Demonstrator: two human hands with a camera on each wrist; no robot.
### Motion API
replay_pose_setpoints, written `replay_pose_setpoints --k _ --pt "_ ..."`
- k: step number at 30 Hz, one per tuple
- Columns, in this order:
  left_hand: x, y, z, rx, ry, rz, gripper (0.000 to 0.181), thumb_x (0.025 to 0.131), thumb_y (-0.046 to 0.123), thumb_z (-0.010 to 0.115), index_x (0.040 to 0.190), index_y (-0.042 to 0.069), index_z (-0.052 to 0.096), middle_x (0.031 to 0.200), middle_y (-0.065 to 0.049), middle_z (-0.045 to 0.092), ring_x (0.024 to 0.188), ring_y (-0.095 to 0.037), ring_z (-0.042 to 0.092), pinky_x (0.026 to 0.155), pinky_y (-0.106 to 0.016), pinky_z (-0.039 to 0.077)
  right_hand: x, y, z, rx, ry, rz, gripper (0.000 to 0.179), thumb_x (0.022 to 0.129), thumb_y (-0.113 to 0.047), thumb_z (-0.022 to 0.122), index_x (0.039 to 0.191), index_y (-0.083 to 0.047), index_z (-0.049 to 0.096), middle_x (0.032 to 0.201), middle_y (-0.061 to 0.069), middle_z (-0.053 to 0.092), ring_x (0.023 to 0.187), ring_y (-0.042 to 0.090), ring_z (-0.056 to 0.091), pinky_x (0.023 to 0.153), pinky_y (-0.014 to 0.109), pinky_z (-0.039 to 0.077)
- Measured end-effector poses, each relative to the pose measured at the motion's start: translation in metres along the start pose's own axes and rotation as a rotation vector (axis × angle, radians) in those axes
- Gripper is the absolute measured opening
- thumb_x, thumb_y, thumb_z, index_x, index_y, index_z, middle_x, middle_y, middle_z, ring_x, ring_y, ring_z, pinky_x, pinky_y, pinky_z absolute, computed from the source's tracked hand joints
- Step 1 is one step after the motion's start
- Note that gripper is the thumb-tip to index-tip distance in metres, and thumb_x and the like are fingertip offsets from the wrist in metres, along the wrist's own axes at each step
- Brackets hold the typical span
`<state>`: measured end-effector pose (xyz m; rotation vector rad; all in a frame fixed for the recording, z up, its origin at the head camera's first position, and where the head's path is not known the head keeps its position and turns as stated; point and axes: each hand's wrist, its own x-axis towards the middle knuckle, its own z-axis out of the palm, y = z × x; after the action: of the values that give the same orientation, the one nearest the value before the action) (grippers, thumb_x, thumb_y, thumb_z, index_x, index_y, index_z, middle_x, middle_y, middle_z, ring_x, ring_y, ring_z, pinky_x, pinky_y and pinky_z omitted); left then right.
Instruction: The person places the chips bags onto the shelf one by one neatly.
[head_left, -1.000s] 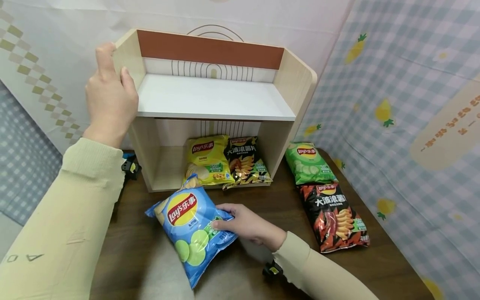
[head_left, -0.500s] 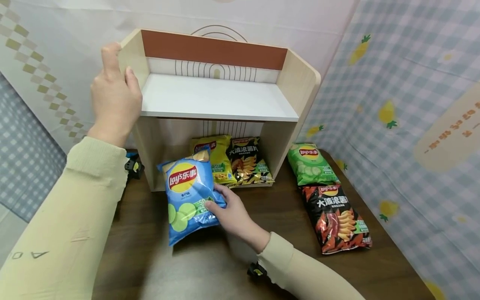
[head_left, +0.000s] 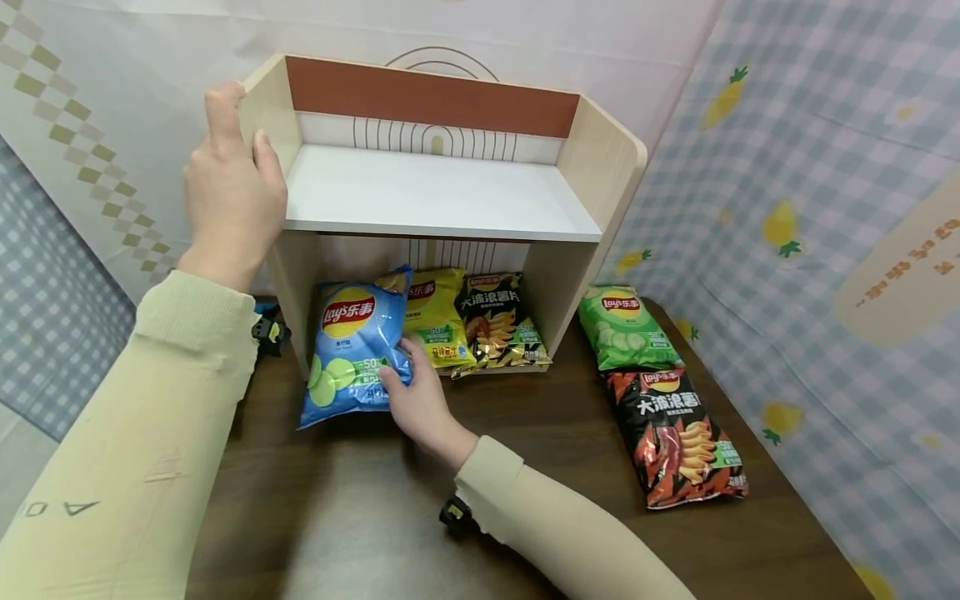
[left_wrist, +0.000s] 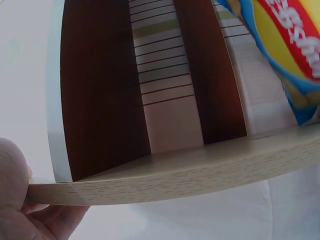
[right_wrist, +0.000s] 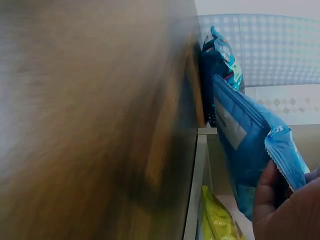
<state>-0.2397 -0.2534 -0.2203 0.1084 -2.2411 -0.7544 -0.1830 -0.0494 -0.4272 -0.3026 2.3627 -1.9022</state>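
My left hand (head_left: 234, 187) grips the upper left side panel of a small two-tier wooden shelf (head_left: 442, 193). In the left wrist view, thumb and fingers lie on either side of the panel edge (left_wrist: 165, 187). My right hand (head_left: 426, 412) pinches the lower right edge of a blue bag of Lay's potato chips (head_left: 347, 350). The bag leans upright at the left of the lower compartment, its bottom sticking out past the front edge. It overlaps a yellow chip bag (head_left: 442, 329), beside which stands a black chip bag (head_left: 491, 321).
On the dark wooden table (head_left: 360, 517), right of the shelf, lie a green chip bag (head_left: 626, 329) and a black-and-red one (head_left: 675, 442). Another bluish bag (right_wrist: 220, 55) is beyond the shelf's left side, mostly hidden from the head view. Cloth-covered walls (head_left: 810, 167) stand behind and at the right.
My right hand has carried the blue chip bag forward and left from over the table into the mouth of the lower compartment, turning it more upright. The left hand keeps its grip on the panel.
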Motion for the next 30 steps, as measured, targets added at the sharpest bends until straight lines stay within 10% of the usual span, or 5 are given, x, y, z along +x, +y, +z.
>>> replay_pose_setpoints --k 9,14,25,30 --pt "-0.001 0.001 0.000 0.001 -0.014 -0.001 0.043 0.101 0.036 0.026 0.142 0.025 0.021 0.125 -0.030 0.055 0.104 -0.053 0.057 0.080 -0.062 0.045 0.005 0.005 0.010 -0.053 -0.076 0.075 0.057 0.099 -0.023 0.056 0.150 -0.013 0.031 0.144 0.013 0.040 0.122 0.021 0.050 0.096 0.038 0.045" --pt "-0.001 0.002 0.000 0.001 -0.017 -0.001 0.043 0.101 0.036 0.025 0.142 0.025 0.021 0.125 -0.031 0.055 0.104 -0.053 0.057 0.081 -0.062 0.045 -0.006 0.004 -0.001 -0.129 -0.097 -0.039 0.064 0.097 -0.028 0.059 0.151 -0.014 0.028 0.137 0.013 0.043 0.098 0.017 0.060 0.078 0.035 0.053" --pt "0.001 -0.004 -0.002 0.001 -0.025 -0.025 0.044 0.101 0.037 0.026 0.143 0.027 0.020 0.127 -0.030 0.053 0.105 -0.053 0.056 0.082 -0.061 0.044 -0.026 -0.002 0.004 -1.199 -0.093 -0.878 0.040 0.098 -0.022 0.056 0.137 -0.020 0.053 0.143 0.012 0.044 0.132 0.030 0.037 0.110 0.047 0.025" --pt "0.001 -0.004 -0.002 0.010 -0.033 -0.029 0.044 0.101 0.037 0.025 0.144 0.027 0.019 0.128 -0.030 0.053 0.106 -0.052 0.056 0.082 -0.061 0.044 -0.026 0.003 0.015 -1.356 -0.235 -0.985 0.033 0.103 -0.024 0.047 0.133 -0.028 0.059 0.148 0.009 0.040 0.139 0.031 0.030 0.113 0.050 0.018"
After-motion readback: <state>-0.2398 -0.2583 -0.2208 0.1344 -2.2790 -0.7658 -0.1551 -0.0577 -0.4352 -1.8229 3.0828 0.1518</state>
